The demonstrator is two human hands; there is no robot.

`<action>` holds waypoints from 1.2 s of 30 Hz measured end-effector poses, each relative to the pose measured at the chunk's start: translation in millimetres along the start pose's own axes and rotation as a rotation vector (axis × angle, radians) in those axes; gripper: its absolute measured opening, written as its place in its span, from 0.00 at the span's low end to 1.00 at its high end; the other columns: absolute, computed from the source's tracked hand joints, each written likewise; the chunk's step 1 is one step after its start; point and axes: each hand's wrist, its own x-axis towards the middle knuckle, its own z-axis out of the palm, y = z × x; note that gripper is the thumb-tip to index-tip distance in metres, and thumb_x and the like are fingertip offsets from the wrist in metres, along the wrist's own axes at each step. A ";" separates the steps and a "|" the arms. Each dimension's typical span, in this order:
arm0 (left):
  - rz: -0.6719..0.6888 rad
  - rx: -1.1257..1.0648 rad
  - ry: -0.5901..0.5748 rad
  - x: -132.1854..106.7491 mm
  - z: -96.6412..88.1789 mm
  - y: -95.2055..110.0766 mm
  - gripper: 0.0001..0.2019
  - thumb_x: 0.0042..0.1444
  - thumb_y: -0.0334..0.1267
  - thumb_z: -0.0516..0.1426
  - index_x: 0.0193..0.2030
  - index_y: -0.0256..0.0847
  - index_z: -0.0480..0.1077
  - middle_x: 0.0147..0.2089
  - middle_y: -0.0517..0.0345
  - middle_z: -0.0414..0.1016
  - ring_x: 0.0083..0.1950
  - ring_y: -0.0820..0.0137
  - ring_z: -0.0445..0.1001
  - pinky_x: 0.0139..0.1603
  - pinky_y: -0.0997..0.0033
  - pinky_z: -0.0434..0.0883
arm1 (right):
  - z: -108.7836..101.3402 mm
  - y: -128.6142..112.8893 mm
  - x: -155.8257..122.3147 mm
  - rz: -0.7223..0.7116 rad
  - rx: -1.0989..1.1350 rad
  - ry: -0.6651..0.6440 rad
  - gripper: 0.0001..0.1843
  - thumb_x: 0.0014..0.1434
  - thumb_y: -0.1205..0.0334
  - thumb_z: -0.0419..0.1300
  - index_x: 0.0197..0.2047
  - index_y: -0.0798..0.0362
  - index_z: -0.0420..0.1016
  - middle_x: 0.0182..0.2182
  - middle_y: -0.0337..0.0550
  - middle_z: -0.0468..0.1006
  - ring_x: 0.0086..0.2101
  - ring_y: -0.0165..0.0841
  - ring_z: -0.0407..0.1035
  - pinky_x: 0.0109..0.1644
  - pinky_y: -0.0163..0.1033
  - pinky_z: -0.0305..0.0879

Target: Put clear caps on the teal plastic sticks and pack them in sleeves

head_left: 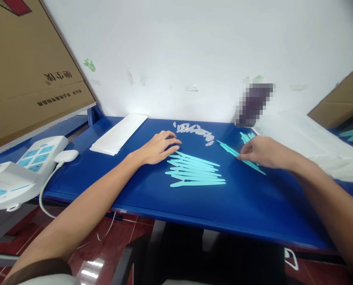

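Note:
Several turquoise, long, flat pointed pieces (200, 183) lie fanned in a row on the blue table (176, 206). My left hand (158, 148) rests at the far left end of this row, its fingers apart and the tips close to the uppermost piece. On the right, my right hand (259, 151) pinches a turquoise pointed piece (228, 149) between thumb and fingers. More turquoise pieces (245, 137) lie beside and partly under that hand, which hides their full shape. Beyond the row sit several small pale translucent strips (194, 130) in a loose arc.
A white flat packet (119, 134) lies at the back left. At far left are a power strip (36, 160) with a white plug (66, 156) and a cardboard box (30, 71). White sheeting (307, 134) covers the right side. A blurred dark object (253, 105) leans on the wall.

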 end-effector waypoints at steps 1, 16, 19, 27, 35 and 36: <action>0.001 0.000 0.001 0.1 0.0 -0.1 0.27 0.73 0.54 0.40 0.63 0.45 0.70 0.63 0.46 0.67 0.63 0.54 0.64 0.63 0.49 0.61 | -0.7 -3.9 -3.0 -0.035 0.028 -0.036 0.12 0.55 0.55 0.63 0.30 0.52 0.85 0.34 0.49 0.85 0.32 0.42 0.77 0.36 0.45 0.70; -0.206 -0.023 0.559 4.0 -1.6 -2.2 0.18 0.68 0.42 0.47 0.42 0.39 0.78 0.36 0.54 0.79 0.36 0.65 0.74 0.44 0.63 0.69 | 48.6 -103.4 18.4 -0.478 0.030 0.291 0.17 0.66 0.55 0.55 0.37 0.53 0.83 0.19 0.37 0.73 0.22 0.30 0.64 0.46 0.44 0.60; -0.217 0.002 0.552 4.2 -2.5 -5.1 0.18 0.67 0.42 0.48 0.40 0.40 0.78 0.30 0.57 0.77 0.34 0.65 0.73 0.46 0.60 0.67 | 45.6 -98.8 15.7 -0.403 0.119 0.327 0.19 0.65 0.52 0.55 0.34 0.54 0.82 0.17 0.37 0.69 0.20 0.30 0.61 0.35 0.40 0.59; -0.175 -0.066 0.283 5.4 3.3 -2.3 0.18 0.66 0.48 0.51 0.50 0.41 0.77 0.32 0.57 0.75 0.34 0.65 0.73 0.43 0.61 0.69 | 46.1 -80.1 12.8 -0.407 -0.008 0.245 0.19 0.67 0.52 0.52 0.42 0.52 0.82 0.28 0.44 0.77 0.29 0.36 0.69 0.33 0.40 0.59; -0.164 -0.054 0.041 8.5 17.8 0.1 0.35 0.63 0.65 0.50 0.71 0.50 0.60 0.65 0.42 0.61 0.64 0.45 0.61 0.63 0.37 0.60 | 42.3 -86.2 4.7 -0.232 0.100 0.459 0.19 0.58 0.43 0.62 0.39 0.50 0.83 0.31 0.42 0.79 0.30 0.36 0.71 0.33 0.41 0.60; -0.169 -0.050 0.037 8.8 18.9 -0.4 0.35 0.63 0.64 0.50 0.71 0.50 0.59 0.66 0.42 0.60 0.65 0.45 0.61 0.63 0.36 0.59 | 42.4 -86.4 3.7 -0.249 0.119 0.468 0.19 0.59 0.44 0.61 0.38 0.51 0.83 0.31 0.43 0.79 0.30 0.36 0.70 0.34 0.42 0.61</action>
